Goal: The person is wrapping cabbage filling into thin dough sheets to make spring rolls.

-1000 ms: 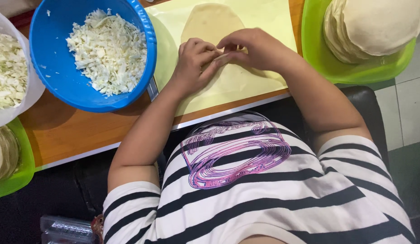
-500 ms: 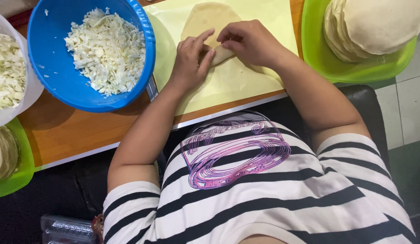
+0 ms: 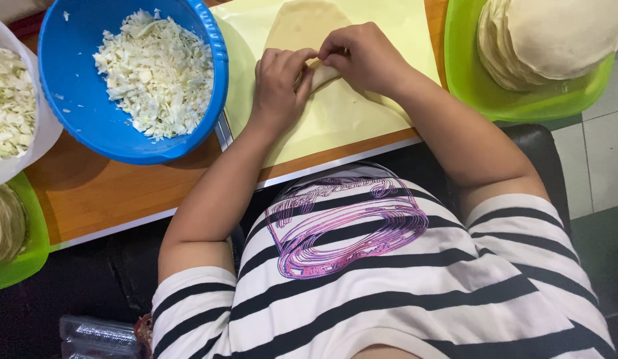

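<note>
both hands together on the pale round dough wrapper (image 3: pixel 302 30), which lies on a yellow plastic sheet (image 3: pixel 389 40) over the wooden table (image 3: pixel 109 193). left hand (image 3: pixel 277 83) and right hand (image 3: pixel 362 56) pinch the wrapper's rolled near edge between fingertips. blue plastic bowl of chopped cabbage (image 3: pixel 83 113) sits just left, stack of wrappers on green tray (image 3: pixel 562 100) right. risk, as i judge it: uneven pinch pressure may tear the thin dough or leave the roll loose.

Left hand (image 3: pixel 277 83) and right hand (image 3: pixel 362 56) meet, fingers curled.
</note>
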